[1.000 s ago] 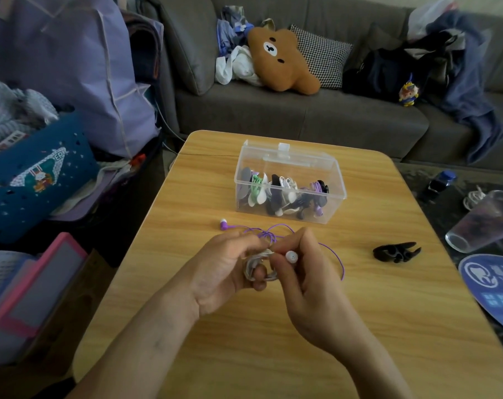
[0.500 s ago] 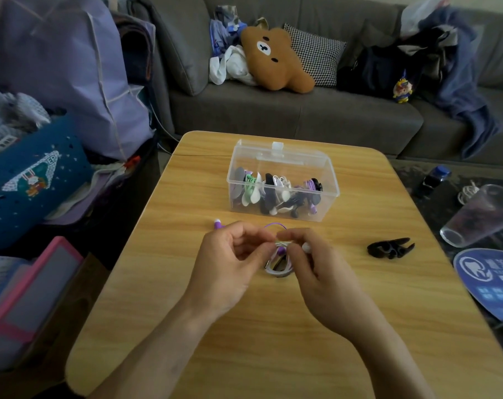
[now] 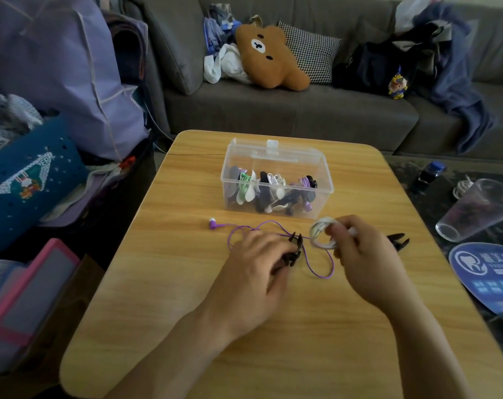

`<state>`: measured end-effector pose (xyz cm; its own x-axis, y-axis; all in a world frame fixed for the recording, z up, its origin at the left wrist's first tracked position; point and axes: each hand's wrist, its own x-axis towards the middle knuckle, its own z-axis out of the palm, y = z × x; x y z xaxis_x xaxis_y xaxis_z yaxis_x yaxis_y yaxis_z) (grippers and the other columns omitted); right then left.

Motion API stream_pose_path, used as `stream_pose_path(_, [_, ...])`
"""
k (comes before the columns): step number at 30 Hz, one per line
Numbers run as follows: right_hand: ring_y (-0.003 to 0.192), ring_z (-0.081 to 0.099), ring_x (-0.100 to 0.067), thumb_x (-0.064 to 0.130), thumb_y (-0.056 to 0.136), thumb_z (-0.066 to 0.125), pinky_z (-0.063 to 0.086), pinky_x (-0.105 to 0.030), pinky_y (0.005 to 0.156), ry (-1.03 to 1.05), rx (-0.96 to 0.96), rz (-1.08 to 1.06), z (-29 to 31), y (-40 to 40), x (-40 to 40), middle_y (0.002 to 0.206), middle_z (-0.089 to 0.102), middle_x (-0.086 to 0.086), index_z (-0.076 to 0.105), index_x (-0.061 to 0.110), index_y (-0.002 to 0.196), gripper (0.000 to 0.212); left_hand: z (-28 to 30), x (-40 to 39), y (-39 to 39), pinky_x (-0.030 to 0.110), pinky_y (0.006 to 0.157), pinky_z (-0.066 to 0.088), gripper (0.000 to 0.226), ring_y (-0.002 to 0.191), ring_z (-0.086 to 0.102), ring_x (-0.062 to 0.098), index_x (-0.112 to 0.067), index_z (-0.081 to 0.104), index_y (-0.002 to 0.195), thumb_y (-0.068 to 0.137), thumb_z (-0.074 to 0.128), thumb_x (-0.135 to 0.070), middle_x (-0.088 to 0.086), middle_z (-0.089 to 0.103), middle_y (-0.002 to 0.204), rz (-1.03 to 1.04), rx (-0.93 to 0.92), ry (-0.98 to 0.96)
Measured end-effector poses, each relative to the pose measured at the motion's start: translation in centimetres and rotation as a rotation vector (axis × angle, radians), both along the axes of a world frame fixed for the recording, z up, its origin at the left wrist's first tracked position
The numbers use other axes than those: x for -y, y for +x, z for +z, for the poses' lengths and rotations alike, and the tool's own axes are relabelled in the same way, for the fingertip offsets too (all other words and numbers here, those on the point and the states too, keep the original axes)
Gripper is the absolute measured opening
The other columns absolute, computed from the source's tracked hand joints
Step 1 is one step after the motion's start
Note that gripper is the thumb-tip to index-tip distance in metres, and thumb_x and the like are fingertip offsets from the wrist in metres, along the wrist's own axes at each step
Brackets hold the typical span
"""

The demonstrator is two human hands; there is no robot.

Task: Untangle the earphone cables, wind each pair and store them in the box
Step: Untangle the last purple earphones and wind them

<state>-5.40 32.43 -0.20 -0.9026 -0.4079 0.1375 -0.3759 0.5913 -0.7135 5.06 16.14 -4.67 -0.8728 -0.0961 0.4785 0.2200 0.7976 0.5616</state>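
My right hand [image 3: 359, 251] grips a wound coil of white earphone cable [image 3: 321, 233] just above the wooden table [image 3: 187, 298]. My left hand [image 3: 253, 266] lies next to it and pinches a black clip [image 3: 295, 250] at its fingertips. A purple earphone cable [image 3: 319, 269] lies loose on the table under and between both hands, with one bud [image 3: 213, 224] off to the left. A second black clip [image 3: 400, 240] shows behind my right hand. The clear plastic box [image 3: 319, 174] stands beyond my hands, lid open, holding several wound and clipped earphones.
A clear plastic cup [image 3: 475, 211] lies on its side on the dark surface to the right, near a blue printed fan [image 3: 489, 272]. Bags and a pink-edged item [image 3: 28, 298] crowd the left side. A grey sofa [image 3: 287, 110] with a bear cushion is behind the table.
My hands have drawn apart. The right hand carried the white coil to the right. The left hand let go of the coil and now holds a black clip.
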Motion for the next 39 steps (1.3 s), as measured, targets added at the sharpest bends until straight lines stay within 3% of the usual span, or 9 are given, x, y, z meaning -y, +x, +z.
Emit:
stream_pose_path(4, [0.055, 0.054, -0.003, 0.029, 0.103, 0.045, 0.039, -0.013, 0.049, -0.133, 0.040, -0.075, -0.2, -0.9, -0.8, 0.067, 0.064, 0.002, 0.063, 0.023, 0.091, 0.022, -1.2, -0.4, 0.0, 0.038, 0.093, 0.047, 0.041, 0.114, 0.053, 0.017, -0.020, 0.065, 0.119, 0.079, 0.075, -0.015, -0.011, 0.064, 0.114, -0.040, 0.117, -0.230])
stream_pose_path(11, [0.061, 0.058, -0.010, 0.031, 0.102, 0.045, 0.047, -0.035, 0.064, -0.204, 0.121, -0.021, -0.9, -1.1, -0.7, 0.072, 0.067, -0.002, 0.064, 0.022, 0.091, 0.025, -1.7, 0.4, -0.6, 0.022, 0.092, 0.041, 0.060, 0.104, 0.048, 0.015, -0.016, 0.063, 0.123, 0.075, 0.059, 0.020, -0.003, 0.056, 0.109, 0.026, 0.148, -0.077])
stream_pose_path(16, [0.074, 0.069, -0.014, 0.029, 0.105, 0.044, 0.054, -0.045, 0.080, -0.234, 0.230, 0.001, -2.2, -1.0, 0.4, 0.085, 0.072, 0.000, 0.067, 0.021, 0.090, 0.028, -0.1, 0.4, -0.2, 0.006, 0.083, 0.042, 0.059, 0.092, 0.056, -0.001, -0.020, 0.066, 0.119, 0.079, 0.052, 0.021, -0.009, 0.058, 0.098, 0.043, 0.271, 0.361])
stream_pose_path(24, [0.089, 0.074, -0.031, 0.016, 0.107, 0.037, 0.062, -0.036, 0.074, -0.632, 0.522, 0.138, -1.7, 0.9, 2.4, 0.096, 0.073, -0.021, 0.059, -0.008, 0.103, 0.033, 2.1, 1.3, 0.2, 0.019, 0.081, 0.043, 0.023, 0.089, 0.056, 0.009, -0.019, 0.069, 0.113, 0.092, 0.060, -0.014, -0.003, 0.062, 0.092, -0.049, 0.447, 1.049])
stream_pose_path(26, [0.090, 0.074, -0.029, 0.015, 0.106, 0.038, 0.061, -0.033, 0.070, -0.605, 0.533, 0.176, -2.1, 1.5, 3.0, 0.094, 0.074, -0.018, 0.061, -0.005, 0.102, 0.030, 2.2, 0.8, 0.4, 0.015, 0.076, 0.044, 0.021, 0.085, 0.061, 0.005, -0.018, 0.066, 0.112, 0.092, 0.067, -0.023, -0.009, 0.068, 0.089, -0.039, 0.430, 1.009])
stream_pose_path(29, [0.091, 0.074, -0.023, 0.017, 0.106, 0.040, 0.060, -0.030, 0.068, -0.532, 0.488, 0.177, -2.5, 1.8, 3.5, 0.094, 0.075, -0.013, 0.064, 0.002, 0.101, 0.028, 1.4, 0.2, 0.6, 0.014, 0.075, 0.046, 0.032, 0.086, 0.065, 0.005, -0.024, 0.061, 0.113, 0.085, 0.077, -0.022, -0.010, 0.067, 0.095, 0.081, 0.344, 0.694])
stream_pose_path(33, [0.090, 0.073, -0.025, 0.018, 0.106, 0.039, 0.062, -0.040, 0.071, -0.638, 0.478, 0.117, -1.9, 1.7, 3.4, 0.095, 0.074, -0.015, 0.064, 0.002, 0.096, 0.031, 1.4, 0.9, 0.2, 0.019, 0.069, 0.048, 0.013, 0.073, 0.066, 0.006, -0.018, 0.065, 0.102, 0.091, 0.068, -0.012, -0.007, 0.073, 0.079, 0.209, 0.219, 0.797])
stream_pose_path(36, [0.077, 0.071, -0.019, 0.019, 0.106, 0.039, 0.059, -0.033, 0.066, -0.696, 0.473, 0.050, -1.5, 1.4, 3.1, 0.081, 0.072, -0.006, 0.063, 0.004, 0.094, 0.031, 2.1, 1.6, -0.2, 0.010, 0.063, 0.046, 0.013, 0.064, 0.064, -0.002, -0.013, 0.067, 0.100, 0.092, 0.063, -0.003, -0.013, 0.072, 0.069, 0.220, 0.217, 0.874])
stream_pose_path(39, [0.062, 0.060, -0.016, 0.021, 0.106, 0.041, 0.054, -0.028, 0.060, -0.645, 0.536, 0.114, -1.1, 1.3, 2.6, 0.069, 0.062, -0.005, 0.061, -0.001, 0.093, 0.032, 2.3, 2.0, -0.2, 0.016, 0.060, 0.046, 0.010, 0.058, 0.060, 0.005, -0.007, 0.067, 0.098, 0.092, 0.061, -0.003, -0.007, 0.068, 0.060, 0.227, 0.212, 0.942])
